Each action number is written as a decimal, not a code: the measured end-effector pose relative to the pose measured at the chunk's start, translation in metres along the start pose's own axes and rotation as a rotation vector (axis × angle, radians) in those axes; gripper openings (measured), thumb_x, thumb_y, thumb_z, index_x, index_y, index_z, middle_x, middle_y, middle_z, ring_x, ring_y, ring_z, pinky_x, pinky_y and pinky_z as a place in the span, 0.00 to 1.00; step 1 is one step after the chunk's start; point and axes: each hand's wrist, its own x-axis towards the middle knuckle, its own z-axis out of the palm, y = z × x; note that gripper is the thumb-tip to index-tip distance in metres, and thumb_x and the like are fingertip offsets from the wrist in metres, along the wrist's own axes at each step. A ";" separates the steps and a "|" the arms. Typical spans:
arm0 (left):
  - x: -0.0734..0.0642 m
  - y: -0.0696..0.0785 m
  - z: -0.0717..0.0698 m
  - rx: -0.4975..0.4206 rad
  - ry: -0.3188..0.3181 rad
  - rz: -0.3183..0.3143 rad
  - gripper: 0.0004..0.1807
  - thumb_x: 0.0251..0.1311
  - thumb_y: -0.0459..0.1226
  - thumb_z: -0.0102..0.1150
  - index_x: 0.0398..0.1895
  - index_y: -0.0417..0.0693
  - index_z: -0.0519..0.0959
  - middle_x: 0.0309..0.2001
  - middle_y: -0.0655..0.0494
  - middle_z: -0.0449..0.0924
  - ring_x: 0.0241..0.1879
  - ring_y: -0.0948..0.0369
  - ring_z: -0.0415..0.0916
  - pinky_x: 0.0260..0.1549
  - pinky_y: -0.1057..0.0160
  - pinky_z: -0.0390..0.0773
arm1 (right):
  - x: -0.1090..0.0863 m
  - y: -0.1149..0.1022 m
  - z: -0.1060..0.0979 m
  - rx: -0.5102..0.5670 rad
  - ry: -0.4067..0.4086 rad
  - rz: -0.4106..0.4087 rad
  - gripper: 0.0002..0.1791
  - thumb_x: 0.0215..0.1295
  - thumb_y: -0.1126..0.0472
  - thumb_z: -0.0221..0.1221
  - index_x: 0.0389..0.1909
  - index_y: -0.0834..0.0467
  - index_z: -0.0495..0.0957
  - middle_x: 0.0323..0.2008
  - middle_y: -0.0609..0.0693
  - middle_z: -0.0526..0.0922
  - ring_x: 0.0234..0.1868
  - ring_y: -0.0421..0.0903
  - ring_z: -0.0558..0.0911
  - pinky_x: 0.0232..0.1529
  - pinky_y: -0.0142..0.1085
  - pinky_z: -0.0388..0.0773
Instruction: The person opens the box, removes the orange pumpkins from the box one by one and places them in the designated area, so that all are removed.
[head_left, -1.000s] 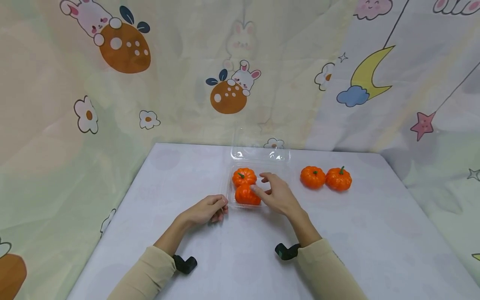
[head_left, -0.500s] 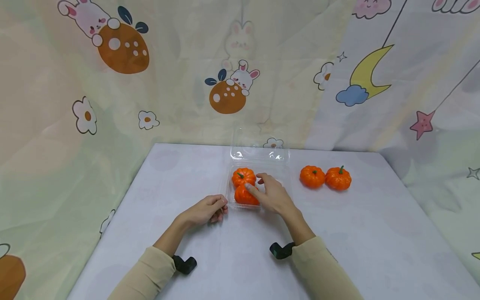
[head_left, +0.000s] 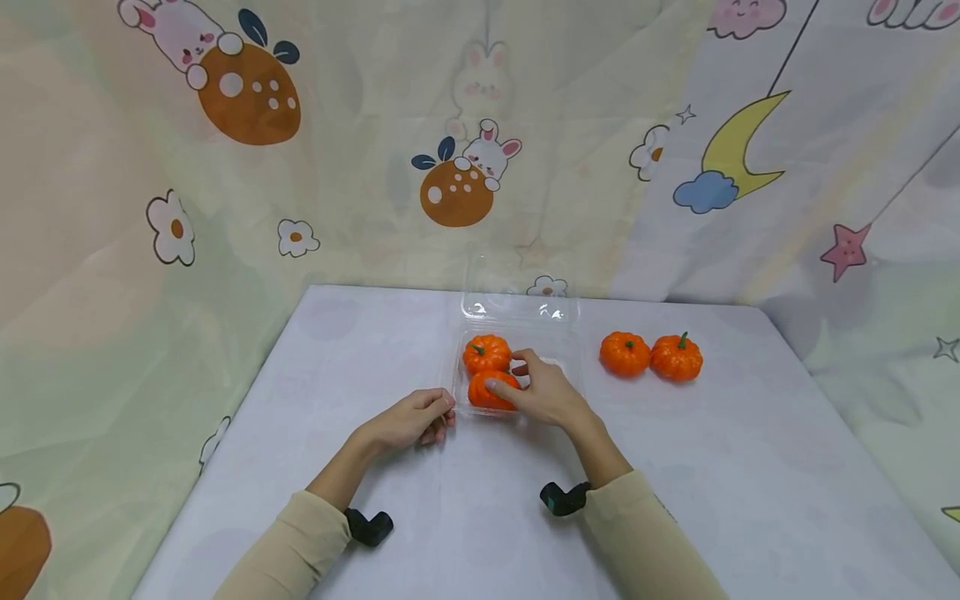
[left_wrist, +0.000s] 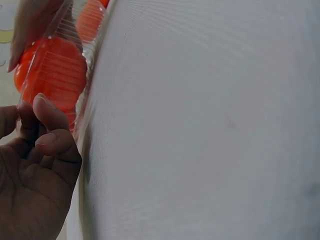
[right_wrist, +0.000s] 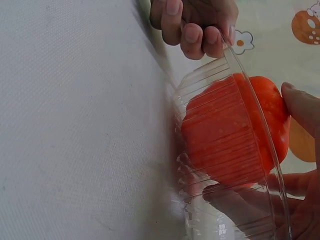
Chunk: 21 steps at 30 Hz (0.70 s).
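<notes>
A clear plastic clamshell box point(head_left: 551, 337) stands on the table, its lid point(head_left: 521, 310) tipped back. Inside, along its left side, sit two small orange pumpkins: a far pumpkin point(head_left: 485, 352) with a green stem and a near pumpkin point(head_left: 483, 395). My left hand point(head_left: 412, 419) pinches the box's left front corner; the left wrist view shows thumb and fingertips at the rim point(left_wrist: 26, 82). My right hand point(head_left: 553, 393) grips the near pumpkin. In the right wrist view its thumb point(right_wrist: 302, 106) presses the top, while the other fingers reach down inside the box.
Two more orange pumpkins, one at left point(head_left: 625, 354) and one at right point(head_left: 677, 358), lie side by side to the right of the box. The white table point(head_left: 360, 333) ends at a patterned cloth backdrop point(head_left: 360, 167). Both wrists carry black camera mounts.
My right hand has shifted slightly left, and its thumb and fingers have closed in on the near pumpkin. The left hand stays at the box corner.
</notes>
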 end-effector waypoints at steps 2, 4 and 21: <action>0.000 0.001 0.000 0.004 -0.001 -0.001 0.18 0.83 0.42 0.41 0.44 0.33 0.74 0.36 0.46 0.76 0.26 0.58 0.69 0.25 0.68 0.70 | -0.001 0.000 -0.001 -0.001 -0.016 0.015 0.46 0.61 0.26 0.60 0.69 0.55 0.69 0.57 0.58 0.83 0.54 0.55 0.83 0.54 0.52 0.81; 0.001 0.001 0.000 0.005 -0.001 -0.002 0.18 0.83 0.42 0.41 0.44 0.34 0.74 0.36 0.47 0.76 0.26 0.58 0.69 0.25 0.68 0.70 | -0.001 0.000 -0.001 -0.007 -0.027 0.023 0.45 0.62 0.27 0.60 0.68 0.56 0.70 0.54 0.57 0.84 0.49 0.53 0.84 0.51 0.50 0.82; -0.001 0.002 0.000 -0.012 -0.008 0.003 0.18 0.82 0.42 0.41 0.43 0.34 0.73 0.35 0.46 0.76 0.26 0.58 0.69 0.24 0.68 0.70 | -0.008 -0.003 -0.011 0.001 -0.025 -0.006 0.46 0.60 0.27 0.63 0.68 0.56 0.69 0.52 0.55 0.84 0.45 0.50 0.82 0.47 0.46 0.83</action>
